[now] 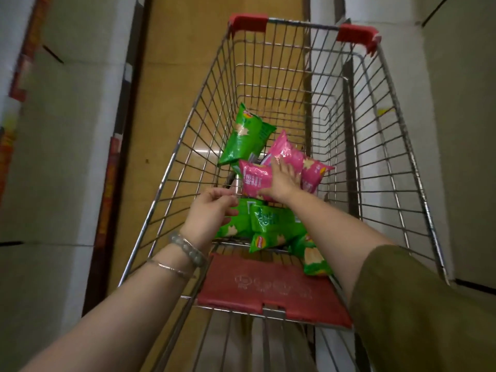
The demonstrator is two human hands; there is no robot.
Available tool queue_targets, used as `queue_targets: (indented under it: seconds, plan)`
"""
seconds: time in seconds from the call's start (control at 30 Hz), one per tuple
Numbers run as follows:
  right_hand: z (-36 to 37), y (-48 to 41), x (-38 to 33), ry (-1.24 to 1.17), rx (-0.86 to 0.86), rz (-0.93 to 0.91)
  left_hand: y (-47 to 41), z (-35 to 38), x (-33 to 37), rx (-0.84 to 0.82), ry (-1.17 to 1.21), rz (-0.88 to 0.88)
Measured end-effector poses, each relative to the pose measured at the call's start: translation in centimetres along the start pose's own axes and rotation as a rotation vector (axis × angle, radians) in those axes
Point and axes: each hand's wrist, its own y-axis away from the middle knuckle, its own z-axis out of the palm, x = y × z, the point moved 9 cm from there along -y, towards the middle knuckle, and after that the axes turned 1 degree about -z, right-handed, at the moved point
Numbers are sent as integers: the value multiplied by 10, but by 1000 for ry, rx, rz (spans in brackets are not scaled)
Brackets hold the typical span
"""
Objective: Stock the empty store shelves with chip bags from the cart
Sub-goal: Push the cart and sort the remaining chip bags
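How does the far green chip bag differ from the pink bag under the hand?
The far green bag stands tilted by the cart's left wall, untouched; the pink bag lies nearer, with the right hand resting on it. Colours differ: green versus pink. Both are glossy bags.

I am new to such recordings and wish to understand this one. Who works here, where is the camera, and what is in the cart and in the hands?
There is no machine: a person works with bare hands, and one camera worn on the head looks down at them. The cart holds green bags and pink bags of chips. The right hand lies with spread fingers on a pink bag. The left hand is at the cart's left wall, fingers curled; whether it holds anything, I cannot tell.
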Motion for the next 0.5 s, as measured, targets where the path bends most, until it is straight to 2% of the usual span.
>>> queue_targets:
  seconds: [0.13,0.2,0.4,0.5]
  plan:
    - [33,-5,15,113,-120,69,-7,9,-12,-39,-38,-44]
    - [42,-1,22,178,-110,97,-9,10,-17,-43,-52,-68]
    - [16,18,23,240,123,12,-10,13,-25,-52,-67,-100]
    - [-15,35,23,65,270,-43,-8,14,-24,-59,-50,-103]
